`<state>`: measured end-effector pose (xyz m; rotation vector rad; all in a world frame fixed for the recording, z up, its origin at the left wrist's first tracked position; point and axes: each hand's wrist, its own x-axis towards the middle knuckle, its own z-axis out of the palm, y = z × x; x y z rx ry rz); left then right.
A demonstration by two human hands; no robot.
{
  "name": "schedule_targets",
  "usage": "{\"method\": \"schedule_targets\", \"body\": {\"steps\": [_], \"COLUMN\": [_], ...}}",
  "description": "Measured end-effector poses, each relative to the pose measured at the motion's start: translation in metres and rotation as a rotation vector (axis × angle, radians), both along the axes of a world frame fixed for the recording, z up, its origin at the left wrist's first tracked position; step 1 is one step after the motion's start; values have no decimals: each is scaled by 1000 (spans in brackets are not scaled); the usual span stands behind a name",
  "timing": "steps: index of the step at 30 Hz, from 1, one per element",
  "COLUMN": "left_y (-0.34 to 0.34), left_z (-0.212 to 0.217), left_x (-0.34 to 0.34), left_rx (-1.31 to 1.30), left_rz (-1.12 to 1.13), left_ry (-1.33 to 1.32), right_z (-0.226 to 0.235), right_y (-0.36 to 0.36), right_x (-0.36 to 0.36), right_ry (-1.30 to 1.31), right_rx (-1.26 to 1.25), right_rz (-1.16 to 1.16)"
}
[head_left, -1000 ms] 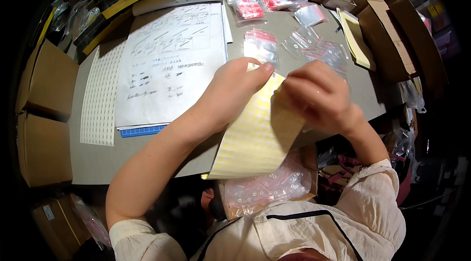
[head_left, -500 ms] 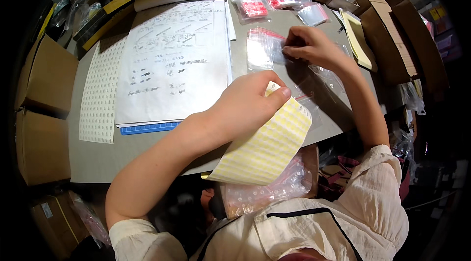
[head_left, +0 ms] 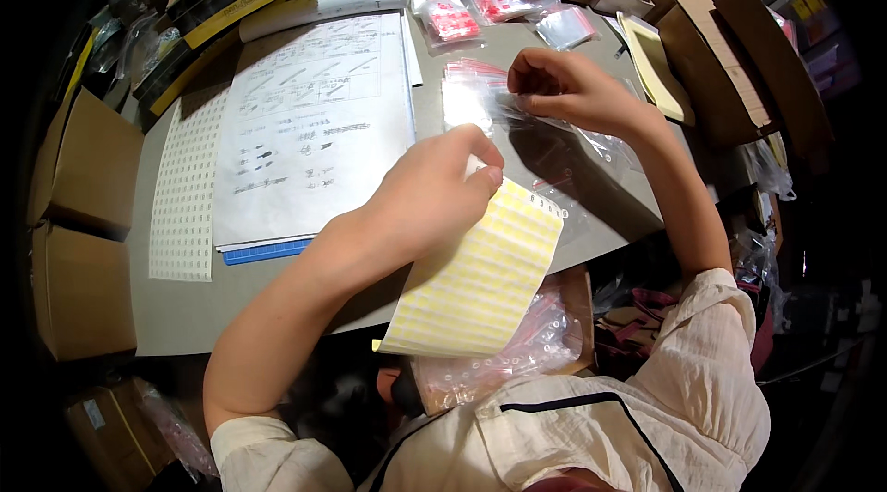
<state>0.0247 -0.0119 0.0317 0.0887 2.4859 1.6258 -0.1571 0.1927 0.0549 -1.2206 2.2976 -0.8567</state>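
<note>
My left hand is closed on the top edge of a yellow sticker sheet. The sheet hangs over the table's front edge, with a few small round white stickers left along its top right side. My right hand hovers over a fanned stack of clear zip bags with red seal lines. Its thumb and fingers are curled into a pinch; whatever is between them is too small or hidden to tell. Clear bags with round white stickers lie beneath my right wrist and forearm.
Handwritten papers lie on a blue mat, beside a white sticker sheet. Packs of red-marked bags are farther back. Cardboard boxes flank the table. Below its front edge, a box holds stickered bags.
The view has shifted slightly, moving the table leftward in the picture. My right hand has moved a little up and right from the fanned bags. The yellow sheet hangs straighter in my left hand.
</note>
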Motion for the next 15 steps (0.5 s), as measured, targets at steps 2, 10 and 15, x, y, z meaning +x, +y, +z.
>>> {"method": "schedule_targets", "body": {"steps": [2, 10, 15], "left_y": [1, -2, 0], "left_z": [1, 0, -3], "left_x": [0, 0, -3], "left_rx": [9, 14, 112], "left_rz": [-1, 81, 147], "left_ry": [-15, 102, 174], "right_z": [-2, 13, 18], "right_y": [-6, 4, 20], "right_x": [3, 3, 49], "right_ry": [209, 452, 81], "right_rx": [53, 337, -192], "right_rz": [53, -248, -139]}}
